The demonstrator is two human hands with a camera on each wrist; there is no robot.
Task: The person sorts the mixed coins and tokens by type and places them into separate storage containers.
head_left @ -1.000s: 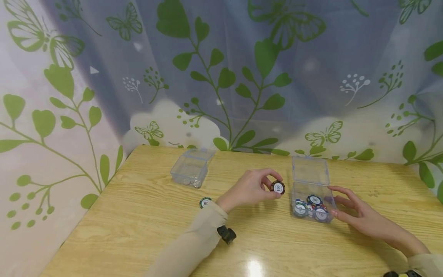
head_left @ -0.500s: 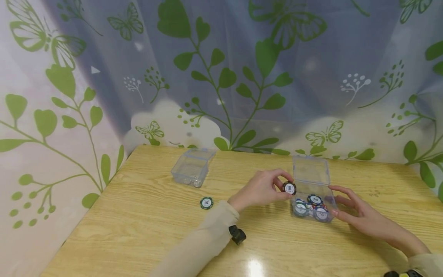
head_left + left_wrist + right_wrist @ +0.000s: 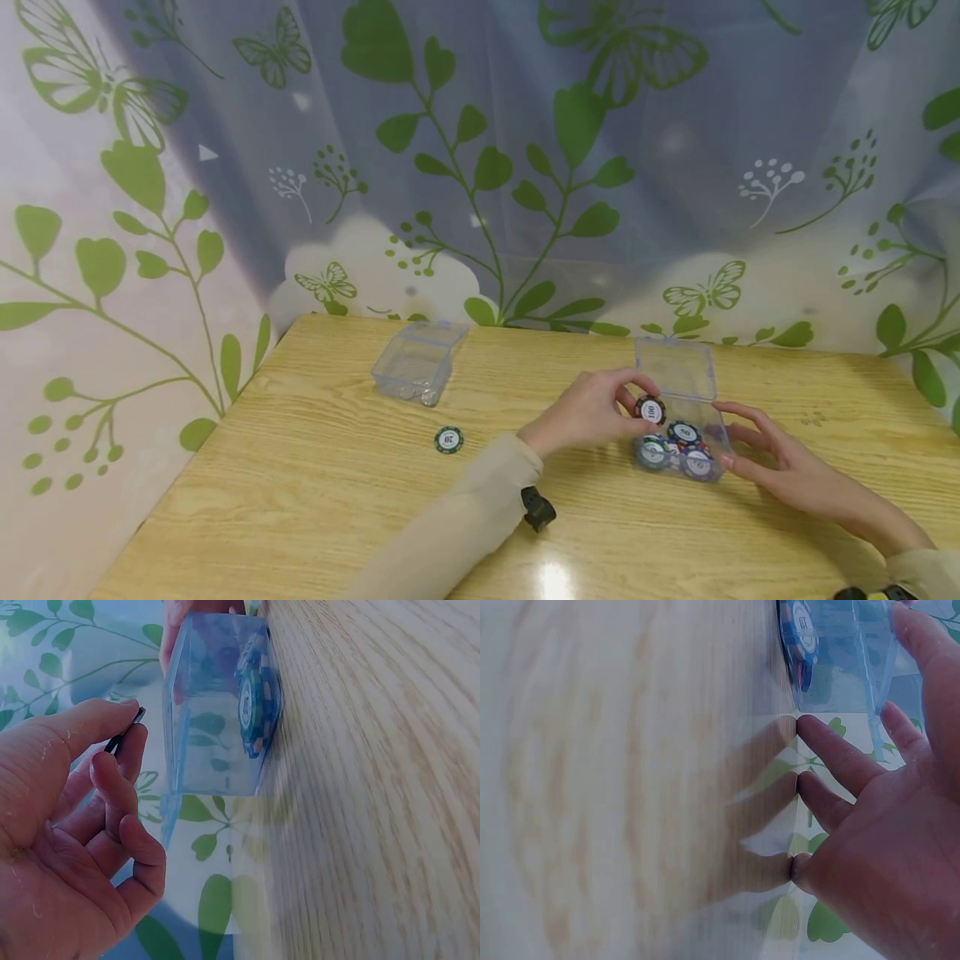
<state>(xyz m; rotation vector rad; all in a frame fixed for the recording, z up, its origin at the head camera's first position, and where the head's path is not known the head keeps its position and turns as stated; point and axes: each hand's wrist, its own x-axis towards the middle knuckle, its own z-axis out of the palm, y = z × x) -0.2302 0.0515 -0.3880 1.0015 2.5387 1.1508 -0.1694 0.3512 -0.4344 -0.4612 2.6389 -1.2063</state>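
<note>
My left hand [image 3: 588, 414] pinches a black poker chip [image 3: 651, 411] marked 100 between thumb and fingers, over the left side of a clear plastic box [image 3: 718, 429]. In the left wrist view the held chip [image 3: 114, 742] shows edge-on, apart from the box wall. The box's hinged lid [image 3: 677, 368] is tipped back. Several chips lie inside, among them a dark blue one [image 3: 684, 433] and a green one [image 3: 654, 451]. My right hand [image 3: 791, 473] rests its thumb and index fingertip against the box's right side; its other fingertips [image 3: 802, 726] reach the tabletop.
A single green chip [image 3: 448, 440] marked 20 lies on the wooden table [image 3: 300, 500] to the left. Behind it a second clear box [image 3: 411, 368], lid back, holds some round, shiny clear pieces. A leaf-patterned curtain [image 3: 480, 167] hangs along the table's back edge.
My left hand has moved right with the black chip, from beside the box to over it. The green chip, partly covered by the sleeve before, now shows whole. My right hand stays put.
</note>
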